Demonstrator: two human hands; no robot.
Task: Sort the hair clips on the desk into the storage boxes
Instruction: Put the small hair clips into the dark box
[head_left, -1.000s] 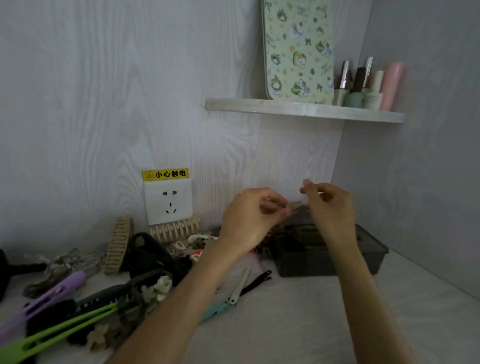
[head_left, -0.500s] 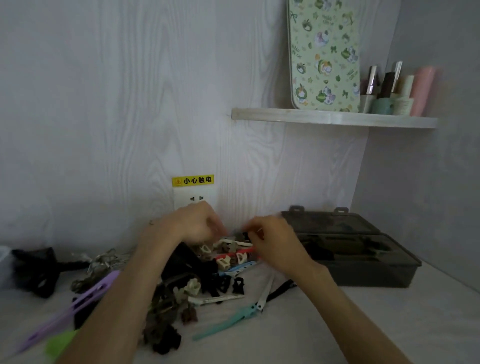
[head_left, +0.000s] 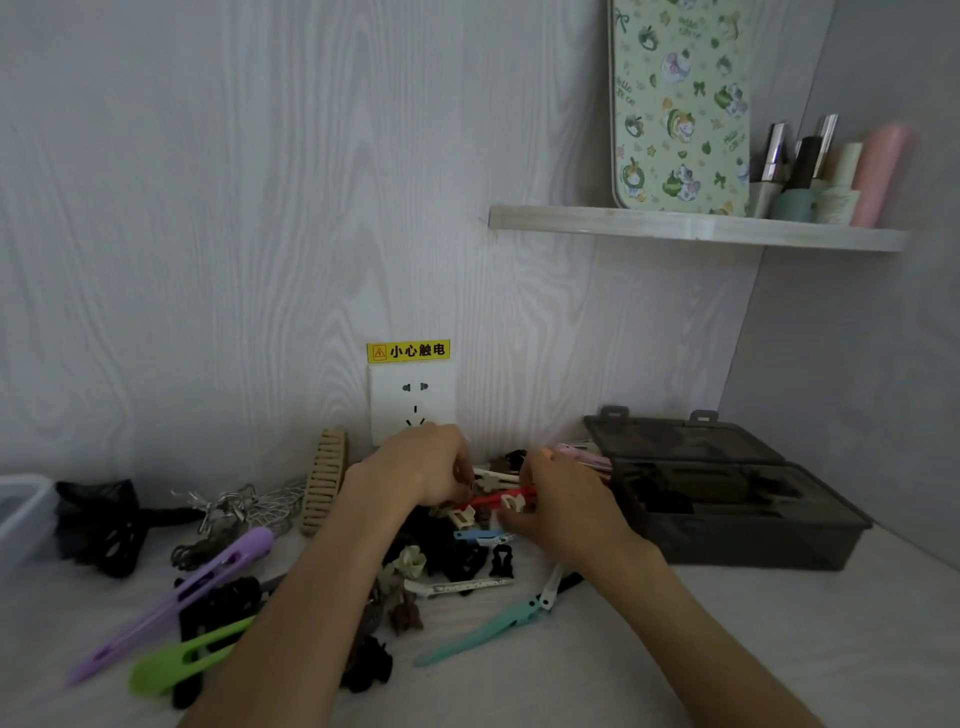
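Observation:
A heap of hair clips (head_left: 447, 561) lies on the white desk below the wall socket. Both hands are down in it. My left hand (head_left: 423, 467) has its fingers curled onto the pile at one end of a red hair clip (head_left: 493, 499); whether it grips anything is hidden. My right hand (head_left: 563, 506) pinches the other end of the red clip, where a small white clip sits. A dark see-through storage box (head_left: 753, 545) stands to the right with its lid (head_left: 675, 436) open toward the wall. Another clear box (head_left: 21, 514) shows at the left edge.
Long purple (head_left: 208, 577), green (head_left: 192, 654) and teal (head_left: 488, 629) clips lie near the front. A beige claw clip (head_left: 324, 478), silver clips (head_left: 244, 506) and a black bow (head_left: 104, 519) are on the left. A shelf (head_left: 696, 228) with bottles hangs above the box.
Both hands have come down from above the dark box to the pile on its left, and my view has swung left. The small clip held earlier is gone from my fingers.

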